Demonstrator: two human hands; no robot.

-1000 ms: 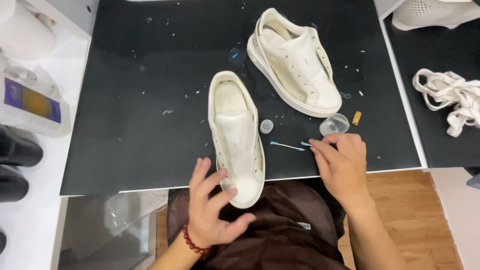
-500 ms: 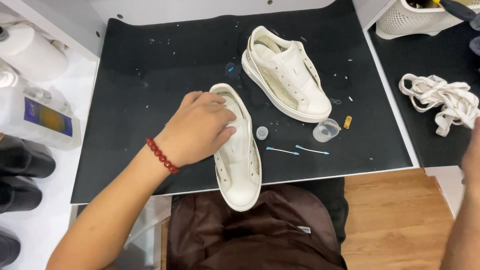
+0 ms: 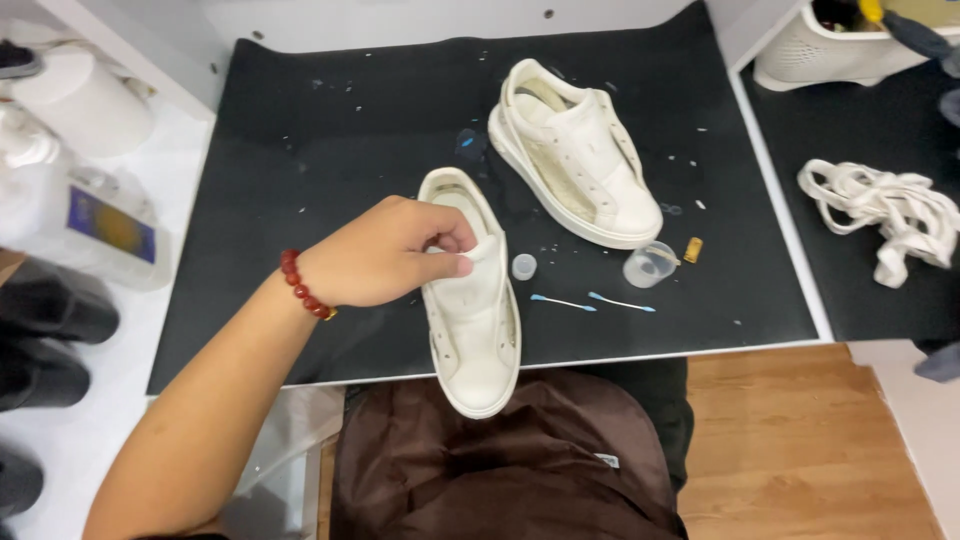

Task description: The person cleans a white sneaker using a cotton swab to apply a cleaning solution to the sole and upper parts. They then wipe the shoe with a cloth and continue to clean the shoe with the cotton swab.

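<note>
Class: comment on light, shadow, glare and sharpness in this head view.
Head view: even, bright light; soft shadows beside the near shoe on the black mat; left hand on it sharp enough; bottle and roll at the left washed out; edges slightly blurred.

I'm seeing two white sneakers [image 3: 470, 300] [image 3: 580, 150] lying on a black, white-flecked mat [image 3: 330, 160]; at 3 o'clock, blue-tipped swabs [image 3: 590, 300]; red bead bracelet [image 3: 303, 285] showing at 9.

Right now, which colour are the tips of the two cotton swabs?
Light blue tips on both cotton swabs, seen in the head view.
</note>
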